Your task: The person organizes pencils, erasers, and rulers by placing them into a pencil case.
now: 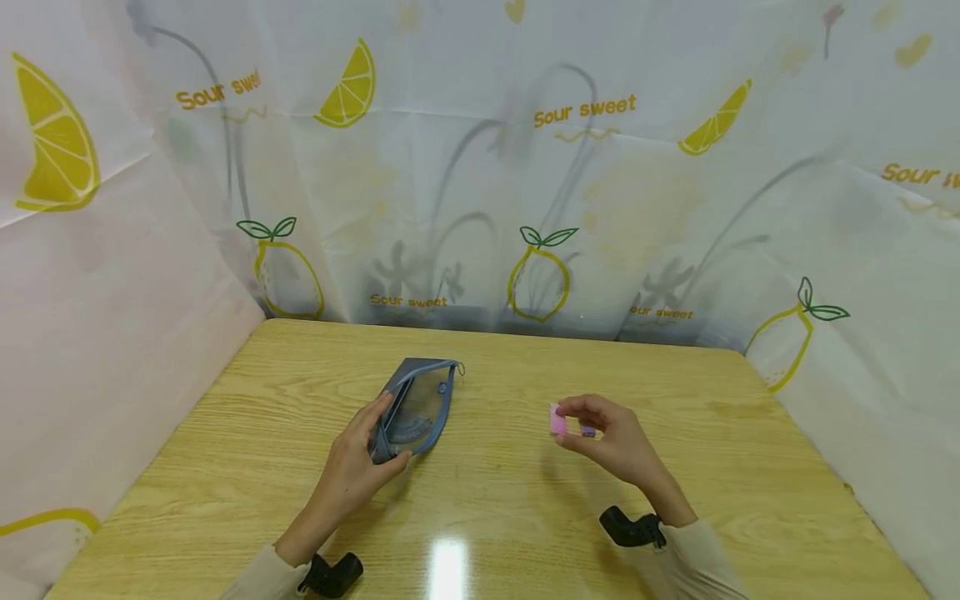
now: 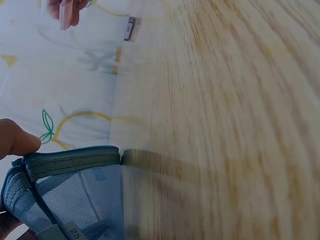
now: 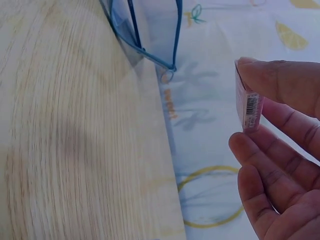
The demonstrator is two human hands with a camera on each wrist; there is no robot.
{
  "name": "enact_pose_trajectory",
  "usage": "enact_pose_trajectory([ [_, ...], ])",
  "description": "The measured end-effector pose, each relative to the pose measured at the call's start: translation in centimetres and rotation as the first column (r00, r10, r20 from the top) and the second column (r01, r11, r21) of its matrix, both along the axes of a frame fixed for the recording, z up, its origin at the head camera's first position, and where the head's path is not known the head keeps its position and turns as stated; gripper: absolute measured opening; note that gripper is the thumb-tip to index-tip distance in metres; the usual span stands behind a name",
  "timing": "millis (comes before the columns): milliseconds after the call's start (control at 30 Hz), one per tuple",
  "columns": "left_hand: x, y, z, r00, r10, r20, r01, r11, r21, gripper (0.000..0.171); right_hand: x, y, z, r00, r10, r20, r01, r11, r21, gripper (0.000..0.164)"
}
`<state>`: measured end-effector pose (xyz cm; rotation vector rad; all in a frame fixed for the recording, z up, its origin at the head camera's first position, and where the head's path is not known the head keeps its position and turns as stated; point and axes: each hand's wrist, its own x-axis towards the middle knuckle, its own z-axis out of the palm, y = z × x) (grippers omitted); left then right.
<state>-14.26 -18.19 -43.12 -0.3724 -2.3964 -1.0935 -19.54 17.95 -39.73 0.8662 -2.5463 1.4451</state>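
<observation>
My left hand (image 1: 356,462) grips the near end of a blue mesh zip pouch (image 1: 437,414), thumb on one side and fingers on the other. Through its clear side shows a curved piece like a protractor (image 1: 408,429). The left wrist view has the pouch's mesh wall (image 2: 80,195) and zip edge close up, with the thumb beside it. To the right, above the table, my right hand (image 1: 611,437) pinches a small pink box (image 1: 557,419) between thumb and fingertips. A barcode marks the narrow side of the box (image 3: 251,106) in the right wrist view.
A small purple block (image 1: 588,432) lies on the wooden table (image 1: 495,475), partly behind the right hand. White sheeting (image 1: 480,167) with lemon prints hangs along the table's back and sides. Each wrist wears a black camera mount.
</observation>
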Motion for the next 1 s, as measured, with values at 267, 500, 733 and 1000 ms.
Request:
enact_pose_trajectory([
  [267,0.0,0.1,0.0,1.0,-0.003,0.013,0.003,1.0,0.005,0.078,-0.1,-1.2,0.0,1.0,0.002,-0.011,-0.002,1.0,-0.013,0.03],
  [500,0.0,0.0,0.1,1.0,-0.005,0.009,0.005,1.0,0.006,0.079,-0.4,-3.1,0.0,0.998,0.025,-0.052,-0.027,0.999,-0.044,0.029],
  [733,-0.1,0.1,-0.1,1.0,-0.001,-0.005,0.001,1.0,0.001,0.079,0.3,-5.5,1.5,0.999,0.024,-0.049,-0.027,0.999,-0.046,0.029],
  [1000,-0.1,0.0,-0.1,1.0,-0.012,0.006,0.012,1.0,0.013,0.079,-0.5,-6.8,0.6,0.999,0.018,-0.045,-0.02,0.999,-0.051,0.03],
])
